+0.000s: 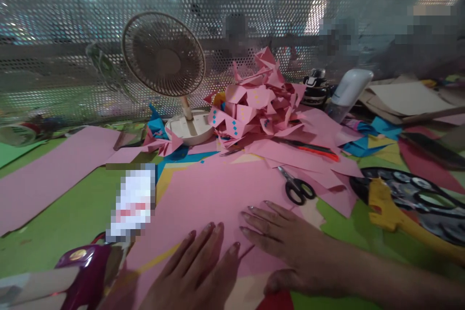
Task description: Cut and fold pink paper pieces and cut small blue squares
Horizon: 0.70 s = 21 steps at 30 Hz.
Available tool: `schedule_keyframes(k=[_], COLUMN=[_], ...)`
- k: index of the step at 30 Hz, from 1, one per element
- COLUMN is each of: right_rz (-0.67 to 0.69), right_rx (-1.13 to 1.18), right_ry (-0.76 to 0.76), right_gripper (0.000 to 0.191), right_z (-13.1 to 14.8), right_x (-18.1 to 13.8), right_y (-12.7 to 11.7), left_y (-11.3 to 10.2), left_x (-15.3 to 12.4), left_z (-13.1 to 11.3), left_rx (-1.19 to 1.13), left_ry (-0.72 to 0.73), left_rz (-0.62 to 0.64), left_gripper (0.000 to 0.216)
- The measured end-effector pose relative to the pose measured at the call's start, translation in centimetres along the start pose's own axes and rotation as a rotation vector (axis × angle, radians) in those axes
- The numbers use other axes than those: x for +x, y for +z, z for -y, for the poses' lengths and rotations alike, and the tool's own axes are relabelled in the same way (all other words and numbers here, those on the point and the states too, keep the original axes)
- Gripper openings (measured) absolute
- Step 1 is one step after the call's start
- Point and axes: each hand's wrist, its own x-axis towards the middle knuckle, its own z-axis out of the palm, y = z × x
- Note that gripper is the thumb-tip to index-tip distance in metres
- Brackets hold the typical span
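Note:
Both my hands lie flat on a large pink paper sheet point(214, 191) spread on the green table. My left hand point(198, 271) rests at the bottom centre, fingers stretched out and together, holding nothing. My right hand point(286, 247) lies just to its right, fingers spread and pointing left across the sheet, thumb near a red paper corner point(276, 302). Black-handled scissors point(296, 186) lie on the paper a little beyond my right fingers.
A heap of folded pink paper shapes point(261, 101) sits behind. A small beige fan point(167, 65) stands at the back left before a perforated screen. A purple object point(85, 271) is at bottom left, a yellow-handled hand fan point(407, 203) at right, bottles point(348, 92) behind.

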Motion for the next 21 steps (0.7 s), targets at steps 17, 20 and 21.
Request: schedule_keyframes(k=[17, 20, 21], right_rz=[-0.467, -0.478, -0.479], right_rx=[-0.006, 0.104, 0.151], right_ry=[0.462, 0.486, 0.491], right_gripper=[0.053, 0.046, 0.044], right_z=[-2.4, -2.6, -2.6], right_x=[-0.5, -0.3, -0.4], right_y=[0.3, 0.1, 0.1], left_y=[-1.4, -2.1, -2.3], left_x=[0.0, 0.0, -0.1], left_z=[-0.6, -0.6, -0.6], left_rx=[-0.135, -0.165, -0.174], left_ry=[-0.044, -0.047, -0.043], left_rz=[0.085, 0.115, 0.128], left_gripper=[0.072, 0.070, 0.069])
